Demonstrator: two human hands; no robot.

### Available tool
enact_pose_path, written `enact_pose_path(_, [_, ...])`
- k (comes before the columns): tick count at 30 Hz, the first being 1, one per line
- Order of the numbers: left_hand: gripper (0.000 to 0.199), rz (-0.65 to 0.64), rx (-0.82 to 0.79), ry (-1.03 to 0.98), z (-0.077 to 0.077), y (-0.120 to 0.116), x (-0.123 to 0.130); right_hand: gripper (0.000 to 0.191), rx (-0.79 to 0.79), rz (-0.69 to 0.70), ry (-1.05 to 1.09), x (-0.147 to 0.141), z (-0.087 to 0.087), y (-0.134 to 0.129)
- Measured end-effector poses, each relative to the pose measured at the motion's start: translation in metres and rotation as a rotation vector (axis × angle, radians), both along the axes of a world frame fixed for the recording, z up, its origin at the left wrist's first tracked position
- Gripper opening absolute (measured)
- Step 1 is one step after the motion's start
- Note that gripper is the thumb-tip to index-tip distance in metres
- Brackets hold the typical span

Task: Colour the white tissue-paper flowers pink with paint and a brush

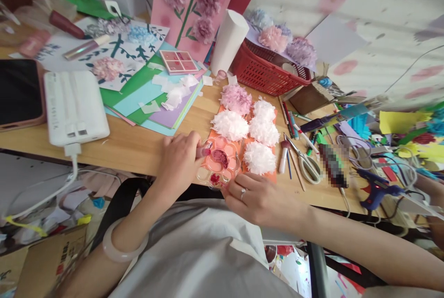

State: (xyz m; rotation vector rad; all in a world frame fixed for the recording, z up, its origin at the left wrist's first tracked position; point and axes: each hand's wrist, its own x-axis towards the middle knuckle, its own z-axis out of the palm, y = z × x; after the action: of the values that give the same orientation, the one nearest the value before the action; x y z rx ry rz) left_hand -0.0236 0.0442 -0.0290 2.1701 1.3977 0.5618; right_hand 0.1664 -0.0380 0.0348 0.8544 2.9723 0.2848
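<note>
A clear flower-shaped paint palette [231, 153] sits at the table's front edge, with dark red and pink colour in its wells. My left hand [181, 161] is curled at its left side, fingers closed round a small, pinkish thing with a red end; I cannot make out its kind. My right hand [255, 196], with a ring on one finger, pinches the palette's near right rim. Beyond the palette, fluffy white paper flowers [230, 124] and a pink paper flower [236, 99] rest on orange paper [247, 145].
Scissors [307, 164], brushes and pens lie on the right, near a blue glue gun [379, 191]. A white power bank [74, 106] and phone [21, 92] are at left. A tissue roll [229, 41] and red basket [267, 69] stand behind. Another person's arm [432, 191] shows at far right.
</note>
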Motion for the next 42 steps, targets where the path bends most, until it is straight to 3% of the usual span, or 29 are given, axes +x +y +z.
enact_pose_path(8, [0.02, 0.009, 0.01, -0.005, -0.002, 0.0, -0.001, 0.018, 0.072, 0.116, 0.182, 0.013, -0.003, -0.001])
enact_pose_path(16, [0.024, 0.011, 0.004, -0.009, -0.001, -0.001, 0.001, 0.019, 0.241, 0.067, 0.329, 0.023, 0.0, -0.005])
enact_pose_path(23, [0.015, 0.072, 0.115, -0.019, -0.008, -0.001, 0.0, 0.017, 0.326, 0.095, 0.344, 0.026, 0.004, -0.006])
enact_pose_path(26, [0.013, 0.028, 0.1, 0.012, -0.006, -0.001, 0.0, 0.012, 0.228, 0.01, 0.442, 0.024, -0.003, -0.009])
enact_pose_path(31, [0.006, 0.006, 0.06, 0.111, -0.001, -0.001, 0.003, 0.008, -0.198, -0.373, 0.7, 0.017, -0.022, -0.019])
enact_pose_path(34, [0.01, 0.011, 0.048, 0.067, -0.001, 0.0, 0.001, 0.004, -0.289, -0.528, 0.727, 0.015, -0.027, -0.024])
enact_pose_path(37, [0.013, 0.024, 0.031, -0.013, -0.002, 0.002, -0.001, 0.004, -0.35, -0.598, 0.796, 0.013, -0.028, -0.023])
enact_pose_path(42, [0.012, 0.028, 0.028, -0.076, 0.0, 0.003, -0.004, 0.005, -0.397, -0.586, 0.855, 0.005, -0.033, -0.019])
